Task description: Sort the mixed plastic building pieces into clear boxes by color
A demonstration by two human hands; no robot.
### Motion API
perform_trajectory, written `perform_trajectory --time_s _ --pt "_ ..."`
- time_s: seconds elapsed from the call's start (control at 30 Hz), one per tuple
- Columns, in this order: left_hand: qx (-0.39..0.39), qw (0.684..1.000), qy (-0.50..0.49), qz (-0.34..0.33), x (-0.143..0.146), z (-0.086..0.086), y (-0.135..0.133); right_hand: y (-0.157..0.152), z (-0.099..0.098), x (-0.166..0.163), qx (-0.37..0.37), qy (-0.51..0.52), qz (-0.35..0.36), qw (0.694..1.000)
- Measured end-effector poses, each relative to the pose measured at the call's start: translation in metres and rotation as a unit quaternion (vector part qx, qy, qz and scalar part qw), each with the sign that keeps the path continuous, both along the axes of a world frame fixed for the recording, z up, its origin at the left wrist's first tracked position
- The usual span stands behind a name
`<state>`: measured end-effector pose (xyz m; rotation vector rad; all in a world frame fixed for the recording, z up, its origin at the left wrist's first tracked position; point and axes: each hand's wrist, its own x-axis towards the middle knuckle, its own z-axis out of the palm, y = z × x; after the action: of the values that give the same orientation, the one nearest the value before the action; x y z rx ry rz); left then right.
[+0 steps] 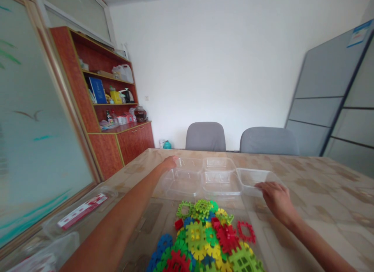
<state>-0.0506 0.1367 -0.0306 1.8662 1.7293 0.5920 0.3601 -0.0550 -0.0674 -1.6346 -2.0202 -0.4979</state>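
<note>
Blocks (204, 241) heaped nearest me; my left hand (169, 162) rests at far tray (188, 163) corner, grip unclear; right hand (277, 198) pinches right tray (253, 177) near rim.

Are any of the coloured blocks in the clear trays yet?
No, all five clear trays show bare bottoms, and the coloured blocks lie piled on the table in front of them.

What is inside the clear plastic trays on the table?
Nothing shows inside the clear trays; only the table pattern shows through them. The colourful building pieces lie outside, nearer. The right hand covers a corner of the right tray.
</note>
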Motion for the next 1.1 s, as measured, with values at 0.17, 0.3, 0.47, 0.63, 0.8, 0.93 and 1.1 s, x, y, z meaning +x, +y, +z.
perform_trajectory --time_s 0.17,0.3,0.47,0.63,0.8,0.93,1.1 --pt "0.054 0.998 0.014 -0.009 0.0 0.004 -0.013 -0.003 0.009 -0.009 -0.005 0.005 0.015 1.0" --pt "0.141 0.986 0.047 -0.071 -0.006 0.013 -0.045 -0.002 0.024 -0.032 -0.016 -0.01 0.056 0.998" --pt "0.181 0.949 0.15 -0.213 -0.005 0.024 -0.082 0.029 0.042 -0.073 -0.057 -0.037 0.057 0.996" --pt "0.18 0.922 0.223 -0.262 0.02 0.021 -0.078 0.062 0.049 -0.097 -0.118 -0.078 0.03 0.989" --pt "0.192 0.92 0.232 -0.252 0.043 0.009 -0.069 0.068 0.049 -0.1 -0.151 -0.095 0.02 0.984" --pt "0.194 0.923 0.225 -0.246 0.049 0.004 -0.073 0.065 0.051 -0.099 -0.156 -0.062 0.027 0.985" --pt "0.225 0.925 0.192 -0.24 0.043 0.02 -0.088 0.04 0.061 -0.095 -0.116 0.021 0.085 0.989"
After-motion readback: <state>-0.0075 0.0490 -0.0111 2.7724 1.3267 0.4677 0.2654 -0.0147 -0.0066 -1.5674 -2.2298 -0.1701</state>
